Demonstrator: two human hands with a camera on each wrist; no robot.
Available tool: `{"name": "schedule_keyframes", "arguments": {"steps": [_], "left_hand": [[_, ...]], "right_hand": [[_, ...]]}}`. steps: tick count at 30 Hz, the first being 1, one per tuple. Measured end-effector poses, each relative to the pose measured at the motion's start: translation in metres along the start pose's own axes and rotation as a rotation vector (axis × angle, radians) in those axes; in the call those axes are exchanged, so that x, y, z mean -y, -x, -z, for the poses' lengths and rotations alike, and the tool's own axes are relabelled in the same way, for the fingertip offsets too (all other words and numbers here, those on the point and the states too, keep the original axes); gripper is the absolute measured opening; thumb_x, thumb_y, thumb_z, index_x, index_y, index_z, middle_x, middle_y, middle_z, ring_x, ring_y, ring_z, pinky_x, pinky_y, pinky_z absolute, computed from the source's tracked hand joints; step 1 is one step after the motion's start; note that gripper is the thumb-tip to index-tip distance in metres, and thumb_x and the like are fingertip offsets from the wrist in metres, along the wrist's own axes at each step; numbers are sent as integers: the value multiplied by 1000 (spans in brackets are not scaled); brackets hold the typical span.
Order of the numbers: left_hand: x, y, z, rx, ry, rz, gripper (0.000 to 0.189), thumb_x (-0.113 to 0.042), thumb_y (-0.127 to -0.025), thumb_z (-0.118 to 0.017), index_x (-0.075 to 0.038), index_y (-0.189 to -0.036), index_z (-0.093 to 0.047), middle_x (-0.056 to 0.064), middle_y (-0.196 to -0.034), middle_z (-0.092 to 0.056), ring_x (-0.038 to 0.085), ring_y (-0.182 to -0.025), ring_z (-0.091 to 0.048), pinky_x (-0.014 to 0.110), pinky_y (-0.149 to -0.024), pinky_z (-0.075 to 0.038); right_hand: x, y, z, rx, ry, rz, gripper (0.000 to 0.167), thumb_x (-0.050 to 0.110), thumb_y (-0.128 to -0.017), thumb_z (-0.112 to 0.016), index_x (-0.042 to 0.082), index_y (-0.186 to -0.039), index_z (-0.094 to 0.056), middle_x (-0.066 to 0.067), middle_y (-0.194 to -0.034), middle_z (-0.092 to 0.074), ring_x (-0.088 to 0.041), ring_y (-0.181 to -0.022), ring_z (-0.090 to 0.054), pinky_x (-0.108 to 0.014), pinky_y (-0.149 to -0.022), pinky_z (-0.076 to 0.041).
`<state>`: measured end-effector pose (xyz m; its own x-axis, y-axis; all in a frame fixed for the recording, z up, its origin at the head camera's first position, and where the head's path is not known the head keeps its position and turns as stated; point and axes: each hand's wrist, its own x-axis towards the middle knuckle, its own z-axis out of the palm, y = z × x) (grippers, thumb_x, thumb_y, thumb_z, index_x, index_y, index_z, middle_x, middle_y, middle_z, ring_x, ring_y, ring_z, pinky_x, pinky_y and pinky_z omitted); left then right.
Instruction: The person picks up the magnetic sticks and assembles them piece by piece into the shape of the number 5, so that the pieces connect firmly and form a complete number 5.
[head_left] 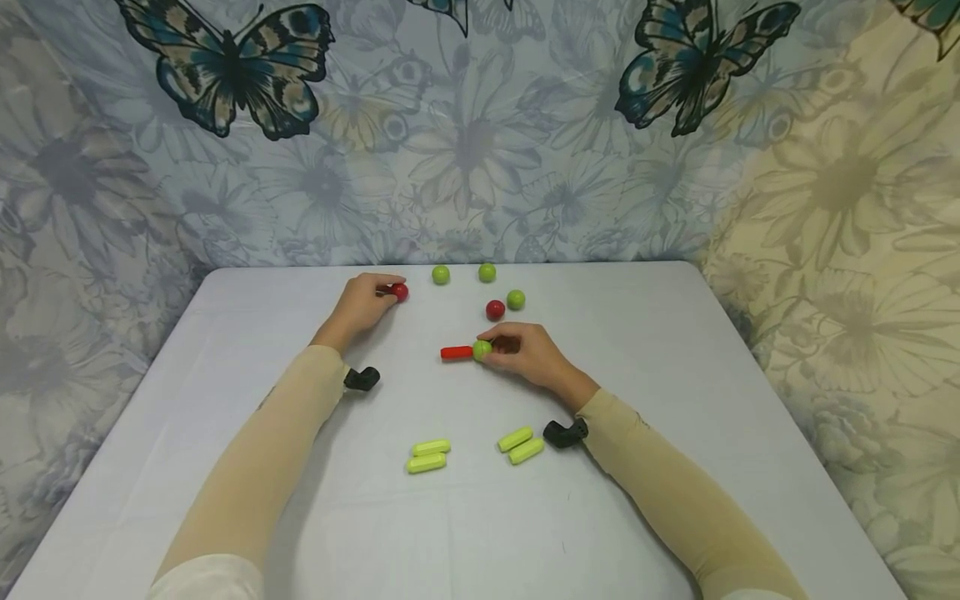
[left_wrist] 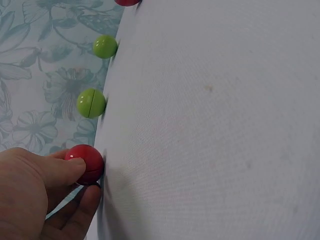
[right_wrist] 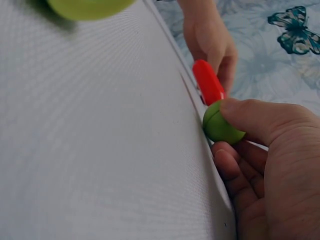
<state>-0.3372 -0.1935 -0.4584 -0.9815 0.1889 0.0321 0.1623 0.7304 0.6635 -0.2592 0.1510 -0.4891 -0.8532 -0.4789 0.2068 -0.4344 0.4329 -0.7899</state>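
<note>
At the back left of the table, my left hand [head_left: 362, 305] pinches a small red ball [head_left: 400, 292] between thumb and fingers; the left wrist view shows the thumb across that red ball [left_wrist: 86, 162]. Nearer the middle, my right hand [head_left: 531, 354] pinches a green ball [head_left: 482, 350]. A short red stick [head_left: 456, 352] points left from this ball, its end against it. In the right wrist view the red stick [right_wrist: 208, 82] meets the green ball [right_wrist: 219, 124]; whether they are joined I cannot tell.
Two green balls, one left [head_left: 441, 274] and one right [head_left: 487, 272], lie along the back edge. Another green ball [head_left: 515, 299] sits beside a red ball [head_left: 495, 310]. Toward the front lie a left pair of yellow-green sticks [head_left: 427, 462] and a right pair [head_left: 526, 451].
</note>
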Motion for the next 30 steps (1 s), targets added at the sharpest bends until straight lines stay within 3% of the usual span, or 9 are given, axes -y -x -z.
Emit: {"name": "schedule_keyframes", "arguments": {"steps": [4, 13, 22, 30], "left_hand": [[-2, 0, -1, 5, 9, -11, 38, -11, -105, -72, -6, -143, -71, 18, -136, -70, 37, -126, -65, 53, -113, -47], [-6, 12, 0, -22, 127, 66, 40, -22, -102, -79, -6, -138, -74, 13, -125, -73, 29, -116, -66, 45, -96, -54], [-26, 41, 3, -15, 274, -41, 36, -20, -100, -82, -5, -133, -75, 12, -121, -75, 29, -113, -73, 44, -100, -57], [-36, 58, 6, -6, 295, -63, 38, -16, -99, -83, -5, -135, -75, 12, -121, -76, 27, -109, -73, 41, -97, -59]], "right_hand": [[-2, 0, 0, -3, -3, -5, 30, 14, -94, -88, 12, -123, -81, 3, -104, -75, -17, -91, -68, -34, -83, -58], [-2, 0, 0, -4, 3, 0, 29, 15, -94, -88, 13, -122, -82, 5, -104, -75, -17, -90, -68, -33, -83, -58], [0, -1, 0, 0, 2, -1, 29, 15, -94, -88, 12, -123, -82, 4, -104, -75, -17, -90, -68, -32, -82, -58], [0, 0, 1, -1, 21, -2, 30, 14, -94, -88, 13, -124, -82, 4, -104, -75, -16, -91, -67, -33, -82, -57]]}}
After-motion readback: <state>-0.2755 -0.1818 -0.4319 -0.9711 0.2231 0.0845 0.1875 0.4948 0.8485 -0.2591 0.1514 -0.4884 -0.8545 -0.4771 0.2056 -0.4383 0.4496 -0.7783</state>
